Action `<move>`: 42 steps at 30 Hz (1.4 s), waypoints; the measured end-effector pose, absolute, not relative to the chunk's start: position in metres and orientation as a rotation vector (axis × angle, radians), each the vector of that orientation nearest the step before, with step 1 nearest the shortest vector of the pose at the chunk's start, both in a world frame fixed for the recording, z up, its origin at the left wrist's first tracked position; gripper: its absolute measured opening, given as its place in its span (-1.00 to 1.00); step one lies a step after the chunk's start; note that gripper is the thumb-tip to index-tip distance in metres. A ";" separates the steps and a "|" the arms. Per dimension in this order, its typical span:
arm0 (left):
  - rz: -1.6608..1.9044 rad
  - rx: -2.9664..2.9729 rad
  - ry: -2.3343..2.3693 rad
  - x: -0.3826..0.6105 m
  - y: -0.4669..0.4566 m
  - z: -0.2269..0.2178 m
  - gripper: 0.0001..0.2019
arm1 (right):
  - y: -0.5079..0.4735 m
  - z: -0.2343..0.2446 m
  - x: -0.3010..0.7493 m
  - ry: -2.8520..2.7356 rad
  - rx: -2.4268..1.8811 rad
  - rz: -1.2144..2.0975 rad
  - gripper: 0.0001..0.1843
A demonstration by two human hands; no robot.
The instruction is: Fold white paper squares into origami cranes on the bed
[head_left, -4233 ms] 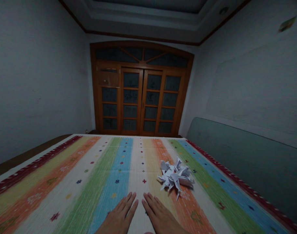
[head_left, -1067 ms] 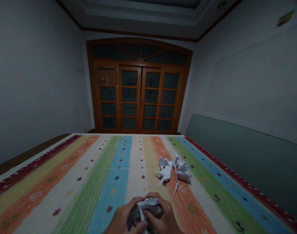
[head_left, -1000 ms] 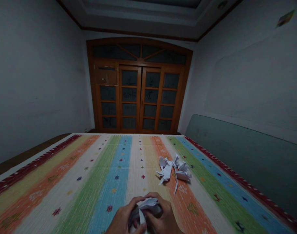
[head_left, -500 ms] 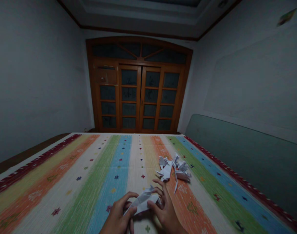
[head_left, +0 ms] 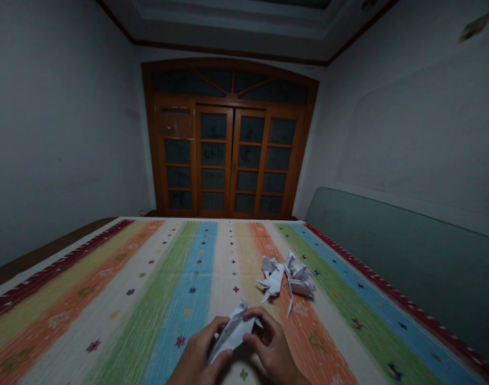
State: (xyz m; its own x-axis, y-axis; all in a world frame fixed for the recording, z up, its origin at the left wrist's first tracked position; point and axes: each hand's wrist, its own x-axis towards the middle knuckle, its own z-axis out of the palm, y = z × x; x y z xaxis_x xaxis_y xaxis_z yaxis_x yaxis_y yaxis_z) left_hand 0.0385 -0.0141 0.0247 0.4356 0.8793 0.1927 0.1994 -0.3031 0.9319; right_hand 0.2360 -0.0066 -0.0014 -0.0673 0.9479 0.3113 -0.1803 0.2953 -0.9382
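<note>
Between my two hands is a piece of folded white paper, its creased upper end pointing up and away from me. My left hand pinches its lower left side, thumb in front and fingers behind. On the right edge, my right hand grips the paper between thumb and bent fingers. Part of the fold is hidden by the fingers. Beyond my right hand lies a small cluster of folded white paper figures with pointed tips.
A striped, patterned cloth covers the table. Along the right side stands a pale green panel. Wooden doors with glass panes are at the far end, between plain walls.
The paper has tilted more upright in my hands. My right fingers, raised and spread before, have curled down onto its edge. The paper figures stay put.
</note>
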 end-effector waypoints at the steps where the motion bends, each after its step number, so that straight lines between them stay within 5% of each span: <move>1: 0.935 1.847 0.986 0.038 -0.014 0.030 -0.66 | -0.007 -0.002 0.235 -1.276 -0.816 1.144 -0.69; 5: 0.902 1.989 1.074 0.039 -0.016 0.042 -0.69 | -0.007 -0.006 0.233 -1.253 -0.823 1.255 -0.48; 11: 0.977 1.995 1.072 0.040 -0.017 0.040 -0.83 | -0.010 -0.004 0.233 -1.222 -0.832 1.194 -0.42; 18: 0.937 1.760 1.042 0.041 -0.009 0.036 -0.65 | -0.008 -0.009 0.233 -1.199 -0.821 1.194 -0.23; 27: 1.008 1.404 0.811 0.045 0.000 0.015 -0.46 | -0.008 -0.005 0.238 -1.318 -0.685 1.291 -0.17; 42: 1.002 1.321 0.708 0.041 0.012 -0.011 -0.46 | -0.004 -0.010 0.233 -1.187 -0.659 1.351 -0.23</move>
